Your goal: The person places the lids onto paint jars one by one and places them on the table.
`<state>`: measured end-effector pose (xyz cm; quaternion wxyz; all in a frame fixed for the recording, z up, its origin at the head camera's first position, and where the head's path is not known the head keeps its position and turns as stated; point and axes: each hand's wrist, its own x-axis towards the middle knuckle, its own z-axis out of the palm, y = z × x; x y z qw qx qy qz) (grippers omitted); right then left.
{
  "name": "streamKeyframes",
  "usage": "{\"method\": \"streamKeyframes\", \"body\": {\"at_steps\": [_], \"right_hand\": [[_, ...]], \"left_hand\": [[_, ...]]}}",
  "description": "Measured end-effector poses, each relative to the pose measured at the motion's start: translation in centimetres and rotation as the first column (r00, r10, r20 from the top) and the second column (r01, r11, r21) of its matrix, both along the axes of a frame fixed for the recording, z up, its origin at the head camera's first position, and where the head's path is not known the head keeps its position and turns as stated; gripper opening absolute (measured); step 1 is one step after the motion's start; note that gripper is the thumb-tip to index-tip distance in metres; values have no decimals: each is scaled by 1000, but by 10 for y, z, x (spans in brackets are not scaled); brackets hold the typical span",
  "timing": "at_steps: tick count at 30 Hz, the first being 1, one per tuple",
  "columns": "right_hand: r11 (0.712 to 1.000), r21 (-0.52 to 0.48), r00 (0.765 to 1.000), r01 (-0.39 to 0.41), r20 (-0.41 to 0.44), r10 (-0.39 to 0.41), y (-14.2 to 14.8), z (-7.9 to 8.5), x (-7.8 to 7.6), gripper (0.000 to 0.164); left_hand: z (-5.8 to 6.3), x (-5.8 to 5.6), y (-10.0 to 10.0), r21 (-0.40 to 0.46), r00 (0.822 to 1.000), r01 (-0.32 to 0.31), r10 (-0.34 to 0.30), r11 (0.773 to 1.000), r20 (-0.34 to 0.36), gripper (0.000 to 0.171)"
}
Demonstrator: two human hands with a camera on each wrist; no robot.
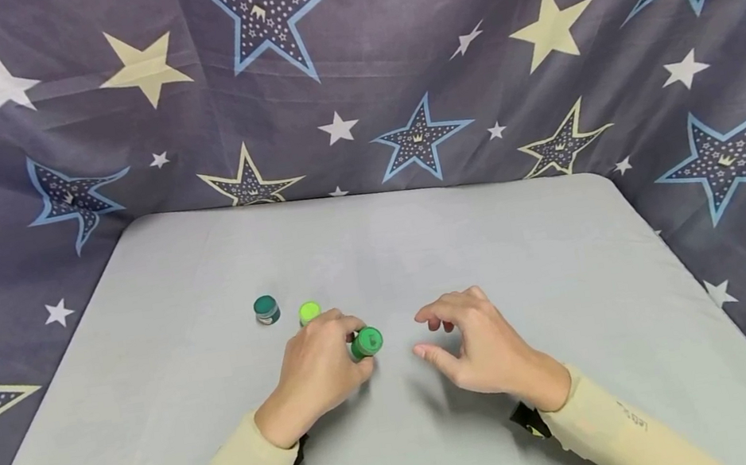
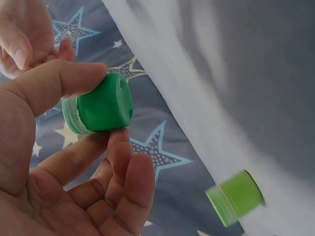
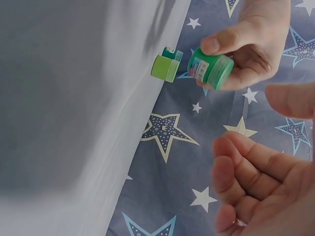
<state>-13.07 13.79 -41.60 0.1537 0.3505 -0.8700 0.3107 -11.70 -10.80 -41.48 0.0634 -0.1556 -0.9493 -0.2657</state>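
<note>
My left hand (image 1: 322, 360) pinches a small green paint jar (image 1: 367, 341) between thumb and fingers, above the table. In the left wrist view that green jar (image 2: 104, 104) lies on its side in the picture, its thumb and fingertips at opposite sides. The right wrist view shows a printed label on the green jar (image 3: 209, 69). Across from it, my right hand (image 1: 483, 340) hovers with loosely bent fingers and a gap between thumb and fingertips, holding nothing. Just behind the left hand stands a light green jar (image 1: 309, 311), partly hidden by that hand.
A dark teal jar (image 1: 266, 309) stands on the grey table (image 1: 490, 239), left of the light green one. Behind the table hangs a dark curtain (image 1: 351, 83) printed with stars. Dark wrist straps show under both sleeves.
</note>
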Motion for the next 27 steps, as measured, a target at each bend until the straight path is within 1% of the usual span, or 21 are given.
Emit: {"method": "streamKeyframes", "body": {"at_steps": [4,8,12,17,20,27], "right_hand": [[1000,7,1000,8,-1,-8,2,-1,-1,28],[999,26,1000,21,7,-21,5,0,-2,29],[999,35,999,32,17,-32,8,1,-2,29],[998,48,999,44,25,-46,11,0,-3,29],[997,55,998,50,25,-52,12,0,-3,29],[996,67,998,55,21,-56,13,-2,-4,30]], "left_hand": [[-2,0,-12,-4,999,-31,31,1000,30,26],[-3,-1,-24,-14,997,-58,58,998,41,26],[-5,-2,-34,-42,996,-71,73,997,54,25],[-7,-3,-43,-82,992,-80,88,993,88,22],[-9,-4,-47,-104,992,-76,87,992,97,27],[-12,-7,-51,-141,993,-25,41,990,111,31]]}}
